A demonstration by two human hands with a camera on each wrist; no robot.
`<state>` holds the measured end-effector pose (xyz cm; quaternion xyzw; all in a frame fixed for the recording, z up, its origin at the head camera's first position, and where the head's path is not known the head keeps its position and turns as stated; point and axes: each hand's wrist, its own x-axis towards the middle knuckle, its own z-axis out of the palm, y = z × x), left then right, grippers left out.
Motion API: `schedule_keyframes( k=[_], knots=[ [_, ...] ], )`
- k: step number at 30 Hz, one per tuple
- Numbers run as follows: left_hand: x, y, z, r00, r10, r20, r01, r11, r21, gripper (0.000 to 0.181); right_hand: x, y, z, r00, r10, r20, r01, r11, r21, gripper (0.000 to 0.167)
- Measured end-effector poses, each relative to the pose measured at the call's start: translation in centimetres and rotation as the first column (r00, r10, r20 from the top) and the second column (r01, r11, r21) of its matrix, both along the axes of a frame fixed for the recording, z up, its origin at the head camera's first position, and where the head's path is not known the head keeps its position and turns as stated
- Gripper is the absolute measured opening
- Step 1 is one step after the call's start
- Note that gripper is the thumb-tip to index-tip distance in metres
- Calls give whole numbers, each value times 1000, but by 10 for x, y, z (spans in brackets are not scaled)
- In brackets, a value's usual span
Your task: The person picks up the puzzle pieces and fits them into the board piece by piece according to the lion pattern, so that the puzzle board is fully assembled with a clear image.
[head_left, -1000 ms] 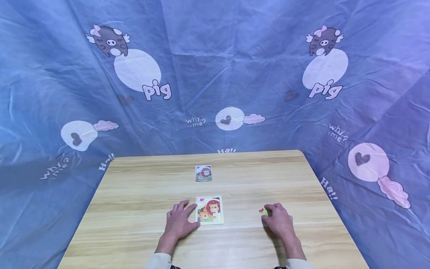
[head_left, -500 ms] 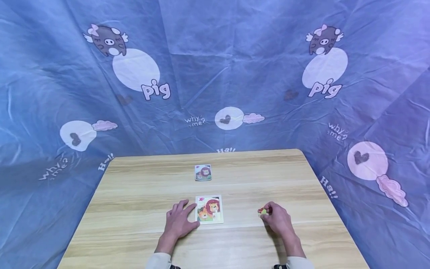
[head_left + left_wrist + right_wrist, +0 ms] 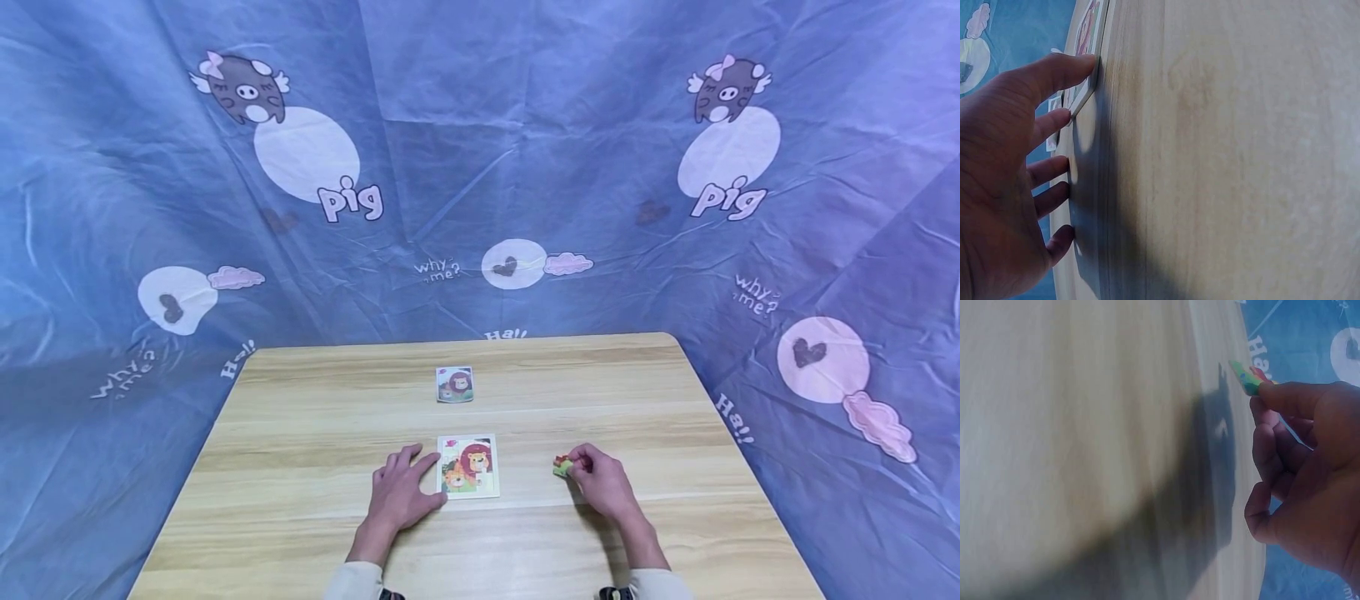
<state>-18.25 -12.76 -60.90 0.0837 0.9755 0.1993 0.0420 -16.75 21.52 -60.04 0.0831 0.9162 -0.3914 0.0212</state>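
Note:
A jigsaw puzzle in a white frame [image 3: 494,487], with a lion and a smaller orange animal, lies flat on the table. A pale gap shows at its lower right. My left hand [image 3: 401,493] rests at its left side, the thumb and index fingertips touching the frame's edge, the other fingers spread. To the right of the puzzle, my right hand [image 3: 606,485] pinches a green and red puzzle piece [image 3: 561,466] between thumb and fingers. In the right wrist view the piece [image 3: 1245,376] is held above the table, partly hidden by the thumb.
A small picture card [image 3: 454,385] with the same lion scene lies behind the puzzle. The wooden table [image 3: 337,400] has a blue printed cloth [image 3: 450,167] hanging around its back and sides.
My right hand has picked up the puzzle piece and moved left with it, toward the puzzle. My left hand stays at the frame's left edge.

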Motion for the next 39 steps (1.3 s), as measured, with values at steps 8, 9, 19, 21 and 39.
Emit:
schedule_keyframes(
  k=[8,9,19,21,39],
  knots=[
    [1,1,1,1000,-2,-1,2,1000,-1,70,-5,-24,5,999,40,1,-40,995,-86,14],
    [0,1,1,1000,-2,4,2,1000,-3,70,-5,-26,6,999,47,-2,-47,994,-94,14],
    [2,0,2,1000,1,11,-1,1000,-3,69,-10,-54,6,989,148,-18,-149,985,-93,16],
    [2,0,2,1000,1,13,-1,1000,-1,69,-10,-59,6,985,169,-29,-171,982,-86,16],
    [2,1,4,1000,1,11,-1,1000,9,69,-14,-93,3,959,281,-34,-283,955,-85,11]
  ],
)
